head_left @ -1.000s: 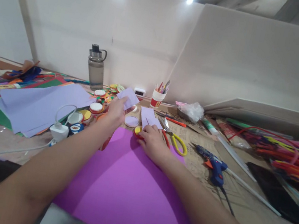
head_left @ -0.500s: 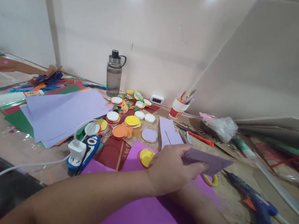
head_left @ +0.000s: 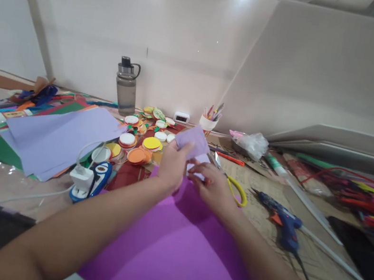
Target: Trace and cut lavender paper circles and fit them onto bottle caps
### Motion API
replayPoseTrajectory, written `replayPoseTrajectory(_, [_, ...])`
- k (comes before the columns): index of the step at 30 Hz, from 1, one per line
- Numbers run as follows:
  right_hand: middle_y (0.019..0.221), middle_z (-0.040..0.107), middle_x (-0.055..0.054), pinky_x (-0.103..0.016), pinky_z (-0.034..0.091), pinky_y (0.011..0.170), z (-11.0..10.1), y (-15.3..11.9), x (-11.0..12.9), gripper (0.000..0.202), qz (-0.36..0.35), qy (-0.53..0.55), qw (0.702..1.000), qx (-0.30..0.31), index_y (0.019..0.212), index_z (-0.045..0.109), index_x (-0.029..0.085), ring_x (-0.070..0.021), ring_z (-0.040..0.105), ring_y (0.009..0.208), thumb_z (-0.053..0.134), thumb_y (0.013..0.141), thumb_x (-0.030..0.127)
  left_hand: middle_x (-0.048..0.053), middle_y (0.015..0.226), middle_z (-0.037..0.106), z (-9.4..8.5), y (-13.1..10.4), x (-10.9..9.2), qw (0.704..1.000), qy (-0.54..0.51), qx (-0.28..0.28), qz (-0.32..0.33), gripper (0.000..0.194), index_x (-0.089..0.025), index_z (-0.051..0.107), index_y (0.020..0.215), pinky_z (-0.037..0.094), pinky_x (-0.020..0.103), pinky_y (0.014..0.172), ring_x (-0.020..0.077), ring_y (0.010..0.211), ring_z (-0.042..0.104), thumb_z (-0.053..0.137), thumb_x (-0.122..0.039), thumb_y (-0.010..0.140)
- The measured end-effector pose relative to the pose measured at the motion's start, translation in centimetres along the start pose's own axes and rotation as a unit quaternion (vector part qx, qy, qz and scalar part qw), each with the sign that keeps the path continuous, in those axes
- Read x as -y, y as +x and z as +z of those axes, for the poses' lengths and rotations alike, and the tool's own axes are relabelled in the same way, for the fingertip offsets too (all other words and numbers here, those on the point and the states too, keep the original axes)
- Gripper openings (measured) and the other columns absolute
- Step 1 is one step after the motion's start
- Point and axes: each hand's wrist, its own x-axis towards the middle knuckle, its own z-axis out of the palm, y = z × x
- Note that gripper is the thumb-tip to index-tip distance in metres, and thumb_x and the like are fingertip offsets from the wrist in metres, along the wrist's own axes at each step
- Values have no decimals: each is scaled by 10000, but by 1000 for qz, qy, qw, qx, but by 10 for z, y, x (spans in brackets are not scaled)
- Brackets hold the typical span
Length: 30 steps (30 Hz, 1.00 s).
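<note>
Pinched in my left hand (head_left: 174, 164) is a small light purple paper piece (head_left: 195, 142), raised above the worktop. Just to its right, my right hand (head_left: 210, 183) has its fingers bent near the paper's lower edge; whether they grip anything is hidden. Under both wrists lies a large bright purple sheet (head_left: 167, 252). The yellow-handled scissors (head_left: 237, 191) rest right of my right hand. Left of my left hand are an orange disc (head_left: 137, 155) and a yellow disc (head_left: 151, 143).
Light purple sheets (head_left: 60, 137) lie at the left beside a blue power strip (head_left: 101, 175) with a white plug. A bottle (head_left: 126, 95) and a pen cup (head_left: 208, 123) stand at the back. A blue glue gun (head_left: 283, 222) and black phone (head_left: 362, 255) lie right.
My left hand has moved left and up with the small paper. My right hand, earlier mostly hidden beneath the left, now shows beside it. The camera view has turned right.
</note>
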Motion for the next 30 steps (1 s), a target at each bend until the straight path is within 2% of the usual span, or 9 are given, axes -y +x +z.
replayPoseTrajectory(2, [933, 720, -102, -405, 492, 891, -4, 5, -8, 203, 52, -42, 996, -52, 922, 728, 176, -244, 655, 938, 557, 907, 285, 14, 874, 689, -3, 12, -6, 998, -15, -1, 53, 142, -202, 628, 862, 479, 225, 587, 121, 701, 622, 698, -232, 742])
replayPoseTrajectory(3, [990, 716, -116, -415, 480, 926, -6, 7, -12, 215, 77, -61, 994, -54, 969, 728, 166, -256, 646, 991, 569, 903, 295, 17, 895, 694, -6, 17, -9, 997, -15, -8, 75, 149, -203, 625, 868, 483, 223, 598, 125, 732, 630, 699, -236, 742])
replayPoseTrajectory(7, [1154, 667, -153, -452, 441, 988, -9, 6, -21, 311, 147, -140, 979, 0, 1143, 706, 160, -301, 587, 1124, 601, 899, 322, 25, 941, 703, -15, 33, -22, 984, 0, -52, 168, 185, -216, 636, 890, 459, 213, 568, 137, 769, 629, 718, -282, 738])
replayPoseTrajectory(10, [1258, 623, -145, -447, 422, 1000, -7, 4, -15, 468, 126, -175, 976, 42, 1285, 639, 190, -325, 531, 1195, 665, 872, 409, 25, 914, 702, -19, 40, -27, 977, 15, -61, 205, 207, -220, 646, 905, 443, 210, 546, 133, 731, 619, 728, -292, 729])
replayPoseTrajectory(13, [1352, 588, -159, -468, 403, 1004, 1, 4, -7, 600, 111, -221, 966, 76, 1381, 555, 184, -362, 484, 1254, 641, 881, 503, 30, 911, 706, -21, 43, -28, 975, 26, -70, 209, 203, -210, 643, 872, 431, 208, 542, 129, 718, 622, 740, -292, 713])
replayPoseTrajectory(15, [1390, 572, -176, -493, 389, 1004, 7, 6, -5, 595, 125, -251, 954, 104, 1389, 540, 167, -375, 482, 1274, 583, 916, 525, 22, 877, 703, -22, 44, -27, 975, 32, -82, 204, 196, -205, 636, 844, 422, 208, 536, 122, 692, 616, 745, -279, 698])
replayPoseTrajectory(19, [1259, 661, -189, -503, 358, 1011, 10, 13, -4, 407, 116, -293, 940, 129, 1274, 597, 137, -345, 585, 1161, 493, 982, 400, 1, 794, 684, -25, 48, -26, 975, 38, -86, 202, 175, -207, 625, 801, 419, 199, 533, 104, 650, 589, 745, -276, 694])
replayPoseTrajectory(24, [1165, 699, -191, -414, 417, 897, 4, 14, -1, 330, 133, -314, 930, 141, 1230, 600, 116, -315, 648, 1062, 388, 1006, 233, 3, 854, 694, -28, 52, -28, 981, 20, -76, 177, 175, -214, 606, 779, 437, 201, 539, 107, 678, 604, 741, -243, 671])
replayPoseTrajectory(30, [1190, 702, -165, -523, 360, 993, 6, 10, 6, 316, 109, -315, 934, 133, 1156, 660, 129, -350, 613, 1123, 396, 988, 178, -27, 796, 660, -33, 57, -40, 979, 2, -112, 169, 226, -219, 605, 795, 426, 189, 508, 85, 616, 574, 770, -252, 644])
